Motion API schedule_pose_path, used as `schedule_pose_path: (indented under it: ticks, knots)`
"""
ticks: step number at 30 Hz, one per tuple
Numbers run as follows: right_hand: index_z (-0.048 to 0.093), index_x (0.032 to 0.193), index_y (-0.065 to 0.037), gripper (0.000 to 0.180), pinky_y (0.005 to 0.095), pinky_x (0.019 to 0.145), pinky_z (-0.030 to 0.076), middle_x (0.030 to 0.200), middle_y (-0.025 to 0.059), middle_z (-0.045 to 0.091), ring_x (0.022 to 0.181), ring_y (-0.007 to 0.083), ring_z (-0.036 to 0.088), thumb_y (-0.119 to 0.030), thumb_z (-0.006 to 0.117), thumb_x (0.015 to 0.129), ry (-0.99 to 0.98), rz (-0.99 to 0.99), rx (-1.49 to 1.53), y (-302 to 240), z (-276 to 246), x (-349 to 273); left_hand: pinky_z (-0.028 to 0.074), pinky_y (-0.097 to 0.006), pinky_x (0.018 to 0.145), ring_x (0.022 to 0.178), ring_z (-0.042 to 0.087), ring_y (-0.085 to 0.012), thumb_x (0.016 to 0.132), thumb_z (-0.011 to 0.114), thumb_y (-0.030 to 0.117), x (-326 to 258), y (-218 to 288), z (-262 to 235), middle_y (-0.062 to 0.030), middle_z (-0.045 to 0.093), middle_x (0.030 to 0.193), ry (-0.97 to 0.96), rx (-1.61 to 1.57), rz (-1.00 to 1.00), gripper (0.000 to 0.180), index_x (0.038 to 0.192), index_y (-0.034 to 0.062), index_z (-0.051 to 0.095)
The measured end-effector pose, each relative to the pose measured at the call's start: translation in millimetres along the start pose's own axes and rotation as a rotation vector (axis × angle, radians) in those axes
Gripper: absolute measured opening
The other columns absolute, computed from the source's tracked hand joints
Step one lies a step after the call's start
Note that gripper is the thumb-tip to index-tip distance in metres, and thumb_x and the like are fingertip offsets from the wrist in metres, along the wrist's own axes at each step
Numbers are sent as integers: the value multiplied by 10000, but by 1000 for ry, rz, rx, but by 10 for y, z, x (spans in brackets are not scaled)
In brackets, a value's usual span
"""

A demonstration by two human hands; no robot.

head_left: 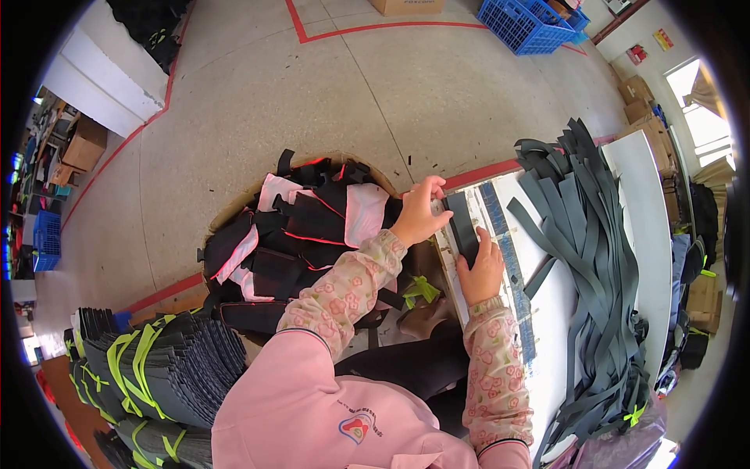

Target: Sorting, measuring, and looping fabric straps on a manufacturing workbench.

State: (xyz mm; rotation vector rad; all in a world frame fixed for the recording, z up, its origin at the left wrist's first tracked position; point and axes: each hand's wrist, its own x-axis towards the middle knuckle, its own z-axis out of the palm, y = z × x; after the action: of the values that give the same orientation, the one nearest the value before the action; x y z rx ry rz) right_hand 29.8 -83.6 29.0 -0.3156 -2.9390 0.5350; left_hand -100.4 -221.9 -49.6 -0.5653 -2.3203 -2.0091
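Lettering on a cardboard box [408,7] way beyond the grip, chopped off by the top of the view. Round logo [357,427] plus tiny curved text on the pink top [273,399] below the grip, way too small to make out. Also can't read the red sign [637,53] or yellow sign [663,39], far off up and right of the grip.

Tied dark stacks [156,367] down and left, cut off at the bottom. Black-and-pink pieces [312,211] just left, mostly hiding the inside of a round cardboard container [383,176].

Now the grip: left hand [422,213] curled at the far end of a dark grey strip [462,223], right hand [480,270] on the near end. Strip lying right between both, over the white table [553,336]. Can't tell whether pinching or just touching, ends half hidden by fingers. Big heap of similar strips [594,258] to the right.
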Motion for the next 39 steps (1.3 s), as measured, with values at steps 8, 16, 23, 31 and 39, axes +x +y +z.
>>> schedule_pose_path:
  ticks: [8, 16, 23, 31, 39]
  knots:
    - [447, 1398, -132, 702, 484, 919, 425, 1109, 152, 597, 1075, 355, 566, -143, 734, 757, 8, -13, -10, 10, 23, 0, 468, -381, 864, 963, 612, -214, 746, 763, 130, 8, -30, -26, -51, 627, 983, -13, -112, -43, 540, 1216, 85, 501]
    - [547, 1323, -141, 523, 463, 947, 425, 1207, 105, 606, 1131, 311, 578, -189, 710, 828, 73, -54, 56, -27, 0, -18, 508, -319, 820, 912, 622, -174, 833, 659, -36, -13, -97, -26, -59, 653, 976, -4, -239, -64, 310, 1125, 60, 621]
    - [611, 1255, -159, 439, 455, 951, 430, 1223, 79, 621, 1122, 302, 585, -147, 692, 825, 64, -79, 75, -34, -55, -13, 523, -306, 792, 875, 641, -177, 839, 647, -52, 9, -106, 26, -73, 661, 966, 42, -190, -29, 242, 1054, 55, 674]
    - [639, 1242, -159, 424, 444, 934, 453, 1223, 94, 627, 1109, 322, 594, -159, 705, 822, 83, -124, 29, -40, -5, -60, 520, -326, 814, 910, 646, -199, 839, 636, -48, -33, -76, -33, -85, 662, 988, 43, -177, -56, 237, 1053, 48, 669]
    - [632, 1144, -139, 383, 464, 949, 431, 1198, 80, 605, 1084, 306, 580, -127, 692, 765, 100, -87, 50, 120, 164, -101, 433, -463, 996, 1106, 596, -340, 836, 633, 27, -223, 387, 199, -125, 659, 1102, -303, 223, 549, 222, 1054, 65, 643]
